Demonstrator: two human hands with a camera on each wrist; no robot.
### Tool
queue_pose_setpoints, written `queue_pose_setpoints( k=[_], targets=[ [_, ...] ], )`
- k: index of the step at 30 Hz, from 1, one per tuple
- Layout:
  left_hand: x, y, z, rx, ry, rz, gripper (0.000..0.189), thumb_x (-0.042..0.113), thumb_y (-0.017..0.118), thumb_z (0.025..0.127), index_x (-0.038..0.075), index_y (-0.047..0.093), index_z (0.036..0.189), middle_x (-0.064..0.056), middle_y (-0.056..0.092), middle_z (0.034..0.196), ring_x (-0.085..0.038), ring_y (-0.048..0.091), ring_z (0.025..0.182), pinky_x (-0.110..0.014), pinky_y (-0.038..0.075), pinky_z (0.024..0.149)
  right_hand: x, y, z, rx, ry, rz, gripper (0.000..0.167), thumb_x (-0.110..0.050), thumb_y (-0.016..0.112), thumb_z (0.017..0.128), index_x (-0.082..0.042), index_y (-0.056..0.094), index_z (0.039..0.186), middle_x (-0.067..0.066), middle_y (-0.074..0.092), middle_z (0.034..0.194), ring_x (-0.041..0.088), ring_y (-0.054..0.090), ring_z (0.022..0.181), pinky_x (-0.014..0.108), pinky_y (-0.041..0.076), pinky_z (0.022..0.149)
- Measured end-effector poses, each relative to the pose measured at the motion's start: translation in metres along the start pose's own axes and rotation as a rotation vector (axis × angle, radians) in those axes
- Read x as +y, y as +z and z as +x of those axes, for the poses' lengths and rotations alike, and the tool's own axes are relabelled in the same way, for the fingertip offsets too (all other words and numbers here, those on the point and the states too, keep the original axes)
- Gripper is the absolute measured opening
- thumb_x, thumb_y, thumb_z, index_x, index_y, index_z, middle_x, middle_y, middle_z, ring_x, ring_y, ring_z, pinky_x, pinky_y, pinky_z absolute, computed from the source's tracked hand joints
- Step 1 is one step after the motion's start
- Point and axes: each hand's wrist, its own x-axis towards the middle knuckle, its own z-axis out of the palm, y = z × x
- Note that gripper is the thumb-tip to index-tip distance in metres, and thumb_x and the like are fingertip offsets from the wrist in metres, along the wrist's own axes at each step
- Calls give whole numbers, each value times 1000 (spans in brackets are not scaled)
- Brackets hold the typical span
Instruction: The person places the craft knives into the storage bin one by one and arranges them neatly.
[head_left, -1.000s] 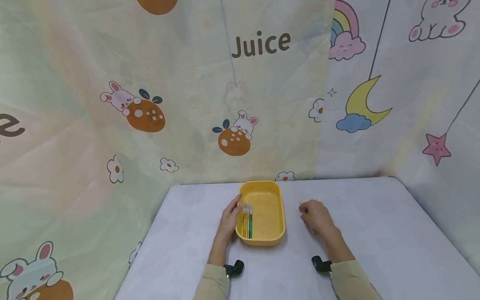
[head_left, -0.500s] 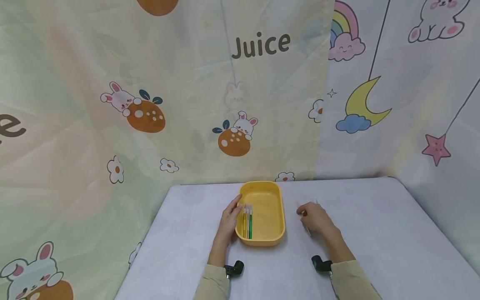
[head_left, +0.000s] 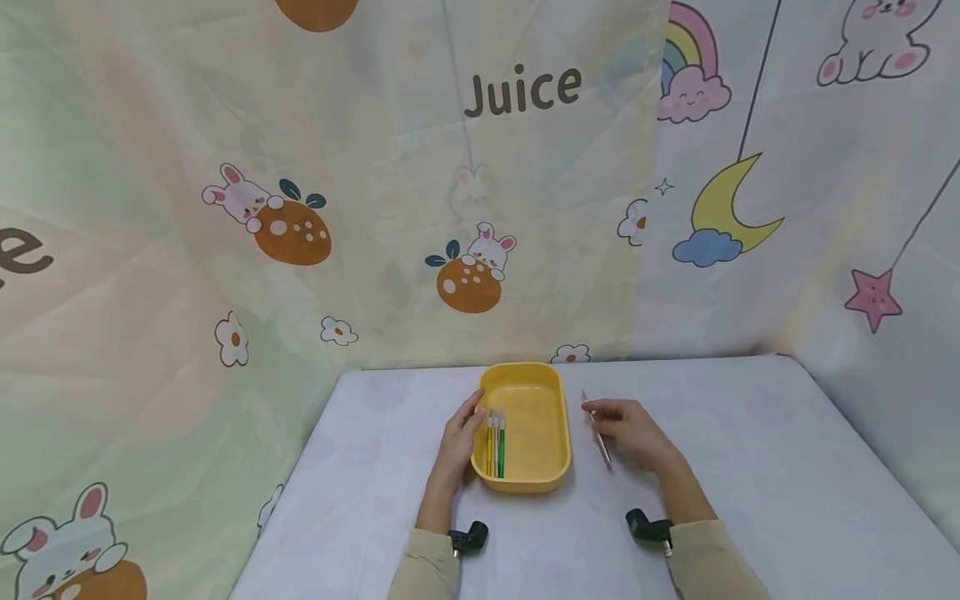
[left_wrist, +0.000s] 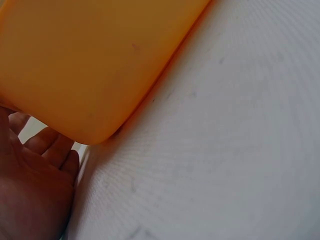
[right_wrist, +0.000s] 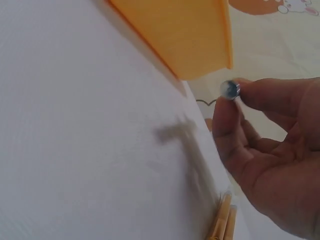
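Observation:
A yellow tray (head_left: 536,429) stands on the white table, with a few slim sticks (head_left: 496,446) in yellow, pale and green lying side by side along its left wall. My left hand (head_left: 454,446) holds the tray's left side, thumb at the rim and the other fingers along the outer wall. To the right of the tray, my right hand (head_left: 633,433) pinches a slim silvery pen-like stick (head_left: 602,446) between thumb and fingers. Its round, shiny end (right_wrist: 230,90) faces the camera in the right wrist view, above the table.
Two tan sticks (right_wrist: 222,220) with clear ends lie on the table (right_wrist: 100,150) below the right hand in the right wrist view; the hand hides them in the head view. A printed cloth (head_left: 405,192) hangs behind the table.
My right fingertips have moved left towards the tray and opened out from a tighter curl, so the silvery stick shows along its length. The left hand and tray have stayed put.

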Motion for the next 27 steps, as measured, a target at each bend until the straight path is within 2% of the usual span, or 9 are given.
queue_pose_setpoints(
  k=[2,7,11,15,17,18,20,24,27],
  targets=[
    [0,0,0,2,0,0,43,33,53,109,35,53,152,6,41,165,-21,27,159,-49,20,131,-1,-1,0,6,-2,86,41,-4,65,100,-8,64,141,17,64,134,25,58,109,23,58,87],
    [2,0,-2,2,-10,0,43,33,53,109,36,53,152,7,41,165,-21,28,159,-49,20,131,-2,-2,0,28,-25,256,49,-2,64,100,-5,56,149,24,55,137,24,56,112,22,60,92],
    [2,0,-2,0,-3,1,43,31,53,109,35,53,152,6,41,165,-21,27,159,-50,20,132,-3,-3,0,36,-14,326,52,-4,66,100,-5,54,150,23,52,148,17,57,116,20,59,94],
    [1,0,0,-6,7,-3,43,30,52,110,33,52,153,6,41,165,-21,27,159,-50,19,132,-4,-2,1,48,-1,350,53,-4,64,101,-3,51,152,24,52,152,25,59,126,19,58,93],
    [0,0,0,-6,10,-6,43,31,52,110,32,52,153,6,41,166,-21,27,159,-49,19,132,-3,-2,2,70,0,322,52,-4,63,101,-2,52,151,25,55,148,29,60,125,19,59,92],
    [0,0,1,-6,10,-6,43,30,52,110,32,52,153,5,41,166,-22,26,160,-50,19,132,-2,-1,3,84,1,298,50,-4,62,101,-1,52,150,26,56,146,31,61,122,20,60,90],
    [1,0,1,-2,7,-5,43,31,52,110,33,53,152,6,41,165,-21,27,159,-49,18,132,-2,1,5,120,1,233,46,-5,63,101,0,56,147,25,60,137,28,64,110,22,61,86],
    [1,1,1,0,5,-5,42,31,53,109,33,54,152,6,42,165,-21,27,159,-49,19,132,-7,11,7,172,-14,13,39,-11,63,102,-2,62,140,18,64,121,24,63,96,27,62,79],
    [2,0,0,-1,5,-8,43,31,52,110,33,53,152,6,42,165,-21,27,159,-49,19,132,-12,21,10,154,-27,-165,36,-18,63,103,-7,65,138,14,66,118,25,62,99,32,60,80]
  ],
)
